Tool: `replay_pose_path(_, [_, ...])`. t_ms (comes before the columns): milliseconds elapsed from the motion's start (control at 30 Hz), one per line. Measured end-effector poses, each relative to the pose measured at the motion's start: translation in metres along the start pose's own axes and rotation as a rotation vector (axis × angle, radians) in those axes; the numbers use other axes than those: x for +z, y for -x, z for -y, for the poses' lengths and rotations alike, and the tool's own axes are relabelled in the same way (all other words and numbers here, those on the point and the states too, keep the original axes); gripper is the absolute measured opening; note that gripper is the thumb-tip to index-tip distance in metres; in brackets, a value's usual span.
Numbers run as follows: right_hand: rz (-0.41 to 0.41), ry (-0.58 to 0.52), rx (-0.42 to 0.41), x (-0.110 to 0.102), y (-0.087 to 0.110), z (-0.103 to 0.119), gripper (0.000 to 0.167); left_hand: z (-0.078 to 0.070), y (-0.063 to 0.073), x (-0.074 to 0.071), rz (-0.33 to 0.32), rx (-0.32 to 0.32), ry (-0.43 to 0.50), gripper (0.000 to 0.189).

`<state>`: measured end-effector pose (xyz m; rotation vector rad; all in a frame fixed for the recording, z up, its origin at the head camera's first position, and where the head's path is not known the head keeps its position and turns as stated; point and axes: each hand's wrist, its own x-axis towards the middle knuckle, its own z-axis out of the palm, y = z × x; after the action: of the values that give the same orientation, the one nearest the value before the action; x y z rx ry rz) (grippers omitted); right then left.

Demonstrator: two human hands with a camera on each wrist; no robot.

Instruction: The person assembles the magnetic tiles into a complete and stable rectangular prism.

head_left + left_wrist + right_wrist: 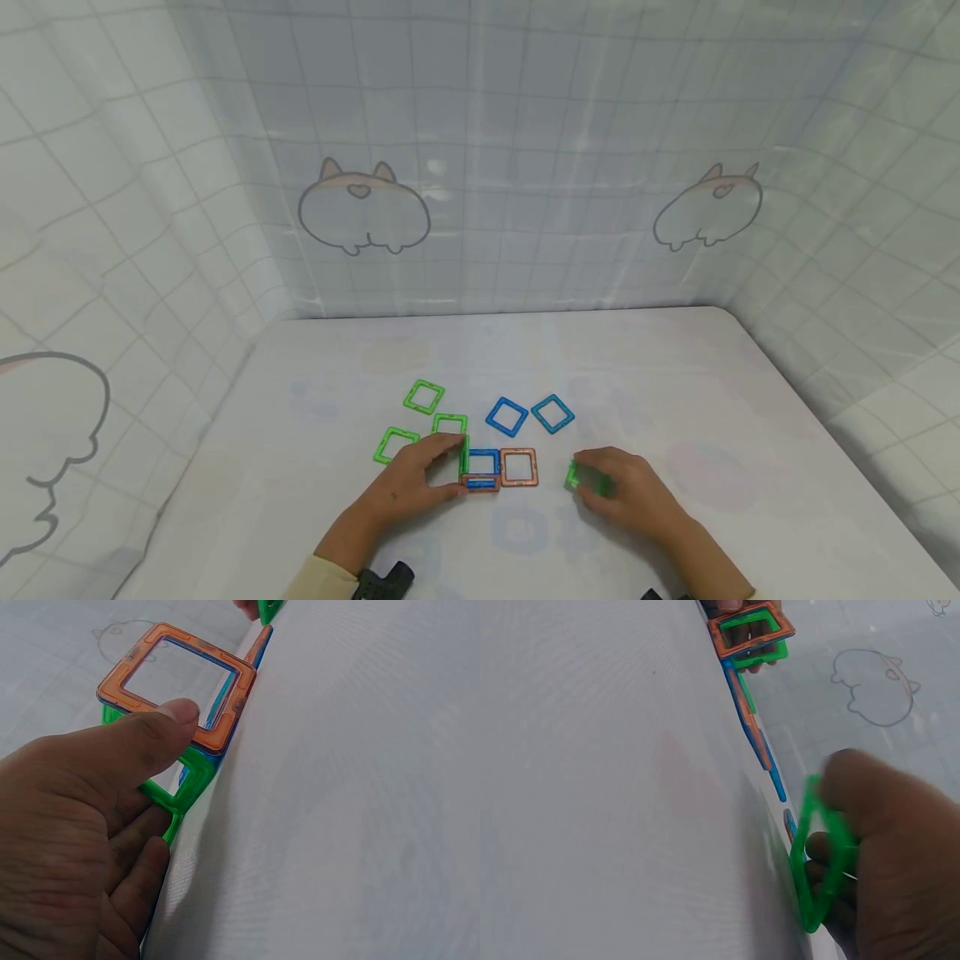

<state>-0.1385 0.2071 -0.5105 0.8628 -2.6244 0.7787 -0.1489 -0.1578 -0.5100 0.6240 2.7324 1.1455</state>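
My left hand [408, 483] holds two upright magnetic tiles joined at a corner. Its thumb presses the orange tile [238, 697], while the other fingers lie behind the green tile [464, 458]. A blue tile [483, 452] lies flat inside that corner, and an orange tile [519, 451] lies flat along its right side. Off to the right, my right hand [633, 492] pinches a green tile [802, 892] between thumb and fingers, tilted and close to the table; motion blurs it.
Beyond the left hand, green tiles [431, 384] [450, 417] [382, 444] lie flat on the white table [750, 500]. Two blue tiles [493, 409] [564, 405] lie farther back in the middle. Grid-patterned curtains [525, 208] enclose the back and sides.
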Motion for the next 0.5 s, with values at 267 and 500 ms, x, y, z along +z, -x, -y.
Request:
replay_pose_path(267, [-0.108,0.023,0.037,0.0010,0.0015,-0.0026,0.023,0.0005,0.0002,0.0006,-0.002,0.002,-0.003,0.075])
replay_pose_path(500, [-0.188,0.011,0.105,0.0015,0.0020,-0.0079,0.020,-0.0001,0.0002,0.0008,-0.009,0.004,-0.015,0.074])
